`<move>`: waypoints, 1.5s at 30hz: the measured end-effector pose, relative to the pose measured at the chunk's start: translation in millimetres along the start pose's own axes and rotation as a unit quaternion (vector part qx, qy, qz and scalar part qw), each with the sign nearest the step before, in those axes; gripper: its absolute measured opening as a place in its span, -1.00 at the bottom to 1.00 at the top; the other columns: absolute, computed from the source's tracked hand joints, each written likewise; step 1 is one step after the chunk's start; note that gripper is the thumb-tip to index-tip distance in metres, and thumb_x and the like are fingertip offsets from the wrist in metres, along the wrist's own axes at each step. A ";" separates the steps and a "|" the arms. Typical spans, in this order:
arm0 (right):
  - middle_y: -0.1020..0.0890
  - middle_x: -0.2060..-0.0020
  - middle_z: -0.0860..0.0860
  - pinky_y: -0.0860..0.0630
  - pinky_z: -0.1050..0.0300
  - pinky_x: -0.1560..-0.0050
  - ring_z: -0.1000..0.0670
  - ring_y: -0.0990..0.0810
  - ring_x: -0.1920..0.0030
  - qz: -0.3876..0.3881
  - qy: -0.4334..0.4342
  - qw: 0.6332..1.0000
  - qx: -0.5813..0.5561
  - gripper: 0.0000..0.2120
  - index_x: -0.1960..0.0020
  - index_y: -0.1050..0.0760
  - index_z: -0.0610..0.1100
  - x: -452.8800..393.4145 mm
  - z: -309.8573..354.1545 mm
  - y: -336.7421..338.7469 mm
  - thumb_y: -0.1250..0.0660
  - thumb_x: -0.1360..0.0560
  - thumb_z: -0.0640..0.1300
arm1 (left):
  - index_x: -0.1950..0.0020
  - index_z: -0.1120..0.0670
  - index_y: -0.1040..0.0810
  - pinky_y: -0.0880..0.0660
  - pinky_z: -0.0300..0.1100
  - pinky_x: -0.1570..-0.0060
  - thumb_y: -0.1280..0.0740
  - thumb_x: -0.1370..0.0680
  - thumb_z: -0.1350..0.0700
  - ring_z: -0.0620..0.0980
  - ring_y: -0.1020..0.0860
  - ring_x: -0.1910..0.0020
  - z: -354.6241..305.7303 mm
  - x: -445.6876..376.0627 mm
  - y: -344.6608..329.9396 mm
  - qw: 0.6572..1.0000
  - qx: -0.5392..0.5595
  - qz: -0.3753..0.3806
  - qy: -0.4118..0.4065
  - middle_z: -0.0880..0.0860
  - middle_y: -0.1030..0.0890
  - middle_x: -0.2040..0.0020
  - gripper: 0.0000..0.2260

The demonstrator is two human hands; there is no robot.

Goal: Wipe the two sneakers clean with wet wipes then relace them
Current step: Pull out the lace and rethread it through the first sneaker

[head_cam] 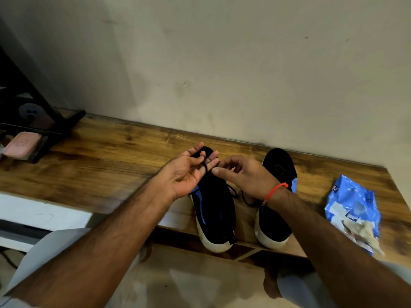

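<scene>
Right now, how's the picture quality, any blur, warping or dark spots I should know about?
Head view: dim, warm light; wide-angle warping bows the table edge and stretches the forearms. The left hand and right hand with the black lace are slightly soft. The wipes packet at the right smears near its lower end. The rack at far left sits in deep shadow. No strong glare.

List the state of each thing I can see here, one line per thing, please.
Left sneaker: upright on the shelf, lace not threaded.
Right sneaker: upright, unlaced.
Black lace: looped over a left finger.
Left hand: open.
Right hand: pinching the lace.
Wipes pack: open.
</scene>
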State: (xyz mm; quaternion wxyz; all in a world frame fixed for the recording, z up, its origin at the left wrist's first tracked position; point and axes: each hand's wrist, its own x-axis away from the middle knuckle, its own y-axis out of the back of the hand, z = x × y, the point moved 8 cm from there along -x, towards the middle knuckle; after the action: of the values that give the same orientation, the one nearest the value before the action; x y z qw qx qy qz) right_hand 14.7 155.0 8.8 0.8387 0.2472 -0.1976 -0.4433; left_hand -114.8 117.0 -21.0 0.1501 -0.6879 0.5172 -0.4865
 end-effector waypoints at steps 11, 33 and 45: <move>-0.56 0.37 0.04 -0.39 0.26 0.32 0.17 -0.47 0.38 -0.071 -0.062 0.978 -0.187 -0.76 0.27 -0.49 -0.08 -2.0 -2.3 -2.6 -0.28 -0.58 -0.18 | -0.24 0.21 -0.51 -0.67 -0.12 0.23 -0.20 -0.68 0.34 0.03 -0.71 0.23 -2.4 -7.0 15.9 0.977 -0.191 -0.081 -0.050 0.18 -0.65 0.01 -0.82; -0.71 0.25 -0.08 -0.34 0.18 0.38 0.01 -0.55 0.37 -0.103 -0.148 0.914 -0.364 -0.89 0.11 -0.54 -0.14 -9.5 -23.6 -4.8 -0.31 -0.58 -0.14 | -0.09 0.00 -0.66 -0.60 -0.24 -0.05 -0.40 -0.61 0.08 -0.09 -0.67 -0.04 -9.2 14.4 -1.6 0.799 -0.587 0.043 -0.119 -0.03 -0.72 0.02 -0.91; -0.70 0.29 -0.02 -0.29 0.20 0.43 0.03 -0.51 0.44 -0.140 -0.213 0.897 -0.361 -0.92 -0.02 -0.52 -0.13 -9.7 -51.8 -3.0 -0.31 -0.58 -0.13 | 0.00 0.14 -0.61 -0.58 -0.26 0.33 -0.45 -0.56 0.20 -0.11 -0.64 0.29 -77.2 18.9 33.2 0.930 -0.262 -0.109 -0.233 0.02 -0.71 0.24 -0.94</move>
State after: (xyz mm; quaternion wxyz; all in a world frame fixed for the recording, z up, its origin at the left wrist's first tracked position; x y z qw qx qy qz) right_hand 36.2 174.2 -35.5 0.7371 -0.1480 -0.1614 -0.6393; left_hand -197.4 109.8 2.3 0.0266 -0.8491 0.4984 -0.1731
